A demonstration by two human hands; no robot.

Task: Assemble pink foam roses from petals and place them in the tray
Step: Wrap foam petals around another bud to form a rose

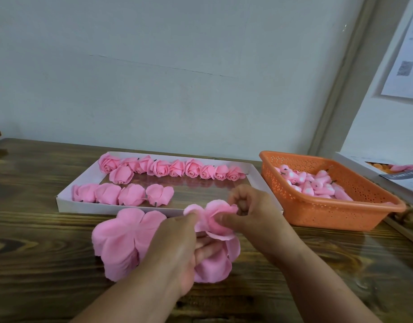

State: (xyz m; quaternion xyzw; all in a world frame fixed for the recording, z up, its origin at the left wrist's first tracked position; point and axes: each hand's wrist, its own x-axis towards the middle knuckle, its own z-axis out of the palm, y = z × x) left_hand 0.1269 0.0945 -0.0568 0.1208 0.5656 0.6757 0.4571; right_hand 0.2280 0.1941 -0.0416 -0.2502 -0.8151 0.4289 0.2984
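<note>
2 hands work together just in front of the tray (61, 201): our left hand (177, 248) and right hand (252, 213) both pinch the pink petal piece (215, 217) between them, fingers curled around its folds. Left of that piece we see a flat petal stack (121, 238) on the table (37, 264). Inside the tray lie finished roses (168, 169). Right of the tray sits an orange basket (336, 210) holding pink bud cores (312, 185).
</note>
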